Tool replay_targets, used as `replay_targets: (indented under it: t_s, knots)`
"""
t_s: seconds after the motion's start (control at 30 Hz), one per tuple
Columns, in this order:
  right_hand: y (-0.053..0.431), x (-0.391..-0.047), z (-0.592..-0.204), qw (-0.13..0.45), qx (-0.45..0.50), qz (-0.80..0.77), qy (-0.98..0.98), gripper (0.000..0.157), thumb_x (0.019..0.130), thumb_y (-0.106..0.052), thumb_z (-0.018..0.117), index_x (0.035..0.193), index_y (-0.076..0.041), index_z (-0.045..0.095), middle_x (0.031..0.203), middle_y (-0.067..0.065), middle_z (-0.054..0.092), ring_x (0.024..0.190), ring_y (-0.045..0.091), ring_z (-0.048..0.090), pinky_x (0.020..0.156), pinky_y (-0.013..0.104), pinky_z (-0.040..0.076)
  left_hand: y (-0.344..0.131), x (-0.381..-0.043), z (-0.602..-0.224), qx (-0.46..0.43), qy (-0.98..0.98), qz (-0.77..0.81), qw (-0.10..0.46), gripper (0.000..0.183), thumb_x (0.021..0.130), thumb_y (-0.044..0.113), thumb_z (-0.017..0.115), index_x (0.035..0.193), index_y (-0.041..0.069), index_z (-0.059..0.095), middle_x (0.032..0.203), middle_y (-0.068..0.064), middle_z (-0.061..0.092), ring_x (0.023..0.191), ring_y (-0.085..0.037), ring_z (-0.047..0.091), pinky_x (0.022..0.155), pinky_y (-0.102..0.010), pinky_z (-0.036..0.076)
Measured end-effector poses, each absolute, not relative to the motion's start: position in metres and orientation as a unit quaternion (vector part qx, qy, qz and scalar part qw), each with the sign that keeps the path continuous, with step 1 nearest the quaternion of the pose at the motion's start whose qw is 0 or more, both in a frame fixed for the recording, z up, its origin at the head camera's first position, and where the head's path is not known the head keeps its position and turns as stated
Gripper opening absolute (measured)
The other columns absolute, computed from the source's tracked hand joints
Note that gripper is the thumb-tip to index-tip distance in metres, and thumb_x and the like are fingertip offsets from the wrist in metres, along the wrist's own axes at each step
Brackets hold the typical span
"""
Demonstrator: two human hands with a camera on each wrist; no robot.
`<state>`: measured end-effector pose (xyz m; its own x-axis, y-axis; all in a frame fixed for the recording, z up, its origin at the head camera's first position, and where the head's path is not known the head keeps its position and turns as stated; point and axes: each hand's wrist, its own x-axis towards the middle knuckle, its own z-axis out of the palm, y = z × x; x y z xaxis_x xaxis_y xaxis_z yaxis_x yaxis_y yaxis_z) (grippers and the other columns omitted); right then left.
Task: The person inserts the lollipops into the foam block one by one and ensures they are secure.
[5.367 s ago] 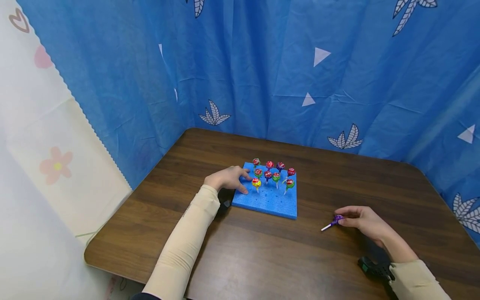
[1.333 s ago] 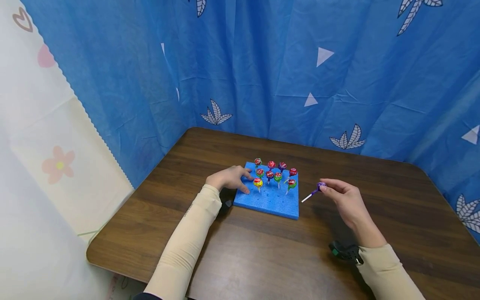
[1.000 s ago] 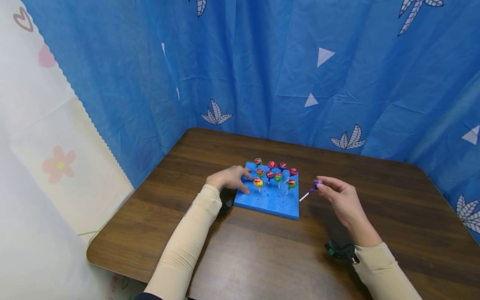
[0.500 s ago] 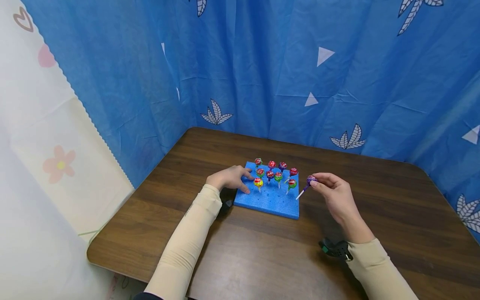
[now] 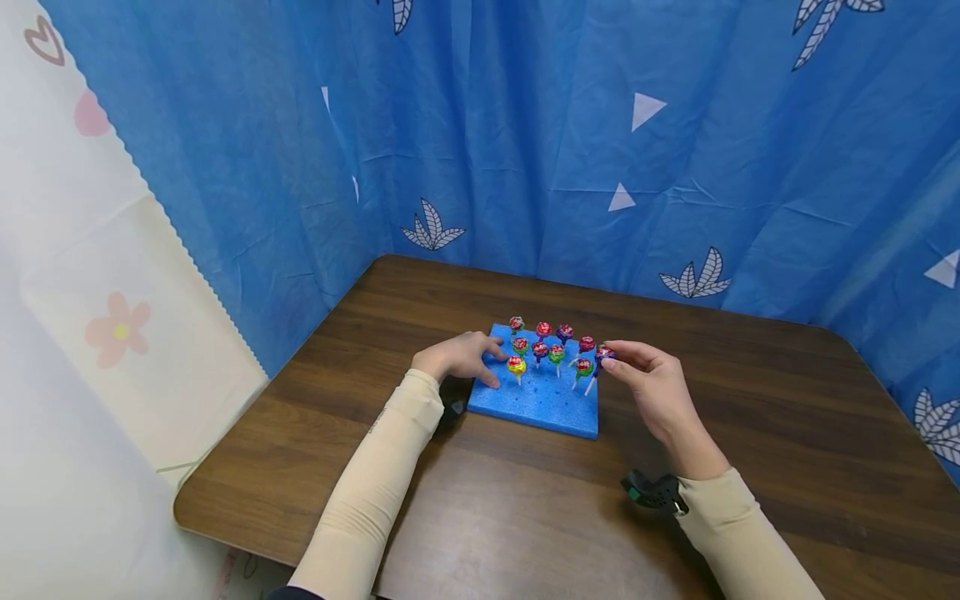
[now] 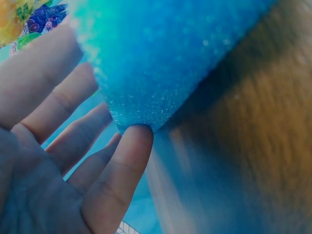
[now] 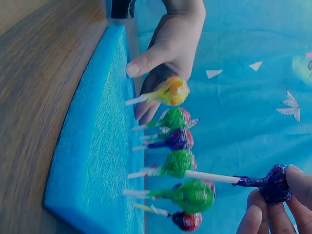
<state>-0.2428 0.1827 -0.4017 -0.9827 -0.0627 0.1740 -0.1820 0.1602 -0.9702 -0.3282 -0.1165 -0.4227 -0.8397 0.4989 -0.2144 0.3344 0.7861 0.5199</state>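
My right hand (image 5: 651, 385) pinches a purple lollipop (image 5: 603, 356) by its wrapped head, thumb on one side and fingers on the other. The lollipop's white stick slants down and left over the right side of a blue foam board (image 5: 534, 410). In the right wrist view the stick overlaps a green lollipop (image 7: 176, 163). Several wrapped lollipops stand stuck in the board, among them a yellow one (image 5: 516, 365) nearest my left hand (image 5: 459, 357). That hand rests on the board's left edge with spread fingers, and in the left wrist view its thumb (image 6: 126, 165) touches the foam.
The board lies on a dark wooden table (image 5: 712, 358). Small holes dot the foam's front part. A blue curtain (image 5: 525, 150) hangs behind the table, and a pale curtain (image 5: 97, 292) hangs on the left. A black strap (image 5: 652, 492) sits at my right wrist.
My right hand has carried the purple lollipop from low over the table at right, leftward and away from me to the board, its stick tilting more steeply. The left hand stays in place.
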Motion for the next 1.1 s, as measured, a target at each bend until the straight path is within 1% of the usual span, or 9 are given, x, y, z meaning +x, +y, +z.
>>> replay_targets:
  t_s: [0.2,0.4,0.53,0.63,0.83,0.9,1.1]
  knots:
    - [0.17,-0.245,-0.4,0.047,0.093,0.654,-0.75,0.045,0.094,-0.016,0.071,0.129,0.009,0.061,0.104,-0.014,0.07,0.097,0.006,0.062,0.085,0.014,0.054,-0.116,-0.328,-0.423,0.222,0.929,0.239,0.173,0.053,0.087,0.028,0.078,0.137,0.016,0.064,0.163,-0.004,0.035,0.154,-0.031,0.023,0.122,-0.05,0.029]
    - [0.159,-0.245,-0.399,0.04,0.099,0.643,-0.758,0.043,0.095,-0.015,0.069,0.131,0.006,0.061,0.104,-0.016,0.068,0.097,0.006,0.063,0.086,0.015,0.055,-0.117,-0.328,-0.423,0.22,0.93,0.238,0.173,0.053,0.088,0.03,0.078,0.137,0.017,0.064,0.163,-0.003,0.035,0.154,-0.032,0.023,0.121,-0.051,0.029]
    - [0.152,-0.245,-0.399,0.031,0.092,0.64,-0.762,0.042,0.096,-0.013,0.068,0.132,0.006,0.06,0.105,-0.015,0.067,0.097,0.007,0.063,0.085,0.018,0.055,-0.117,-0.328,-0.424,0.221,0.93,0.236,0.172,0.053,0.087,0.03,0.078,0.137,0.017,0.064,0.163,-0.003,0.035,0.154,-0.032,0.023,0.121,-0.052,0.03]
    - [0.147,-0.245,-0.399,0.026,0.084,0.633,-0.769,0.039,0.096,-0.013,0.068,0.131,0.004,0.063,0.108,-0.011,0.066,0.098,0.01,0.061,0.084,0.02,0.056,-0.118,-0.328,-0.424,0.222,0.929,0.239,0.173,0.053,0.087,0.03,0.078,0.137,0.017,0.064,0.163,-0.003,0.035,0.154,-0.032,0.023,0.121,-0.052,0.03]
    - [0.14,-0.246,-0.4,0.018,0.075,0.616,-0.784,0.037,0.096,-0.013,0.068,0.13,-0.001,0.065,0.119,0.002,0.064,0.101,0.014,0.058,0.082,0.022,0.055,-0.118,-0.328,-0.423,0.223,0.928,0.243,0.172,0.054,0.087,0.03,0.079,0.137,0.017,0.064,0.163,-0.003,0.035,0.154,-0.032,0.023,0.121,-0.052,0.03]
    - [0.138,-0.246,-0.401,0.015,0.075,0.616,-0.784,0.037,0.095,-0.012,0.068,0.131,-0.001,0.065,0.12,0.006,0.063,0.101,0.015,0.058,0.081,0.02,0.055,-0.118,-0.328,-0.423,0.223,0.928,0.242,0.172,0.054,0.087,0.03,0.079,0.137,0.016,0.063,0.163,-0.003,0.035,0.154,-0.032,0.023,0.121,-0.053,0.03]
    - [0.133,-0.248,-0.404,0.013,0.075,0.618,-0.782,0.037,0.095,-0.009,0.068,0.131,-0.001,0.065,0.122,0.014,0.061,0.1,0.015,0.058,0.083,0.022,0.056,-0.118,-0.328,-0.423,0.224,0.929,0.24,0.174,0.055,0.087,0.03,0.078,0.138,0.017,0.063,0.164,-0.002,0.034,0.154,-0.033,0.022,0.121,-0.054,0.029]
